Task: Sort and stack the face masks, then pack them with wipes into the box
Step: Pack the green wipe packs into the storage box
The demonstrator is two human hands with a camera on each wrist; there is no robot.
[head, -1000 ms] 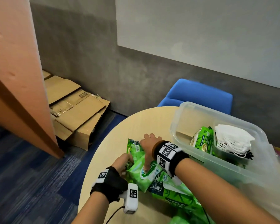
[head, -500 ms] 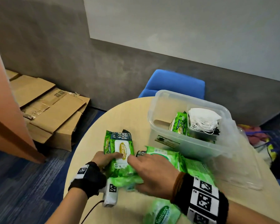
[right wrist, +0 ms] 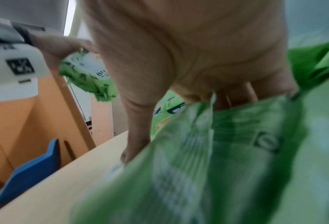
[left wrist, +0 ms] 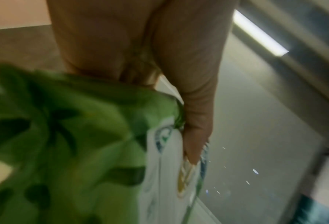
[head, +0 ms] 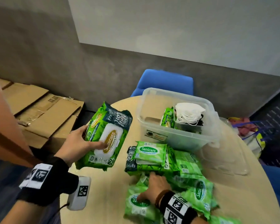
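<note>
My left hand grips a large green wipes pack lifted above the round table's left side, thumb across its white lid; the left wrist view shows the same large pack, blurred. My right hand holds a small green wipes pack near the table's front edge, thumb on top of it and fingers under it; this small pack fills the right wrist view. More green packs lie piled between the hands and the clear plastic box. Inside the box stand white face masks and one wipes pack.
The clear box lid lies right of the box. A blue chair stands behind the table. Flattened cardboard boxes lie on the floor at left. An orange panel rises at far left. A bag sits at right.
My left hand has lifted the large wipes pack off the table and up to the left. My right hand has drawn back toward me onto a small pack.
</note>
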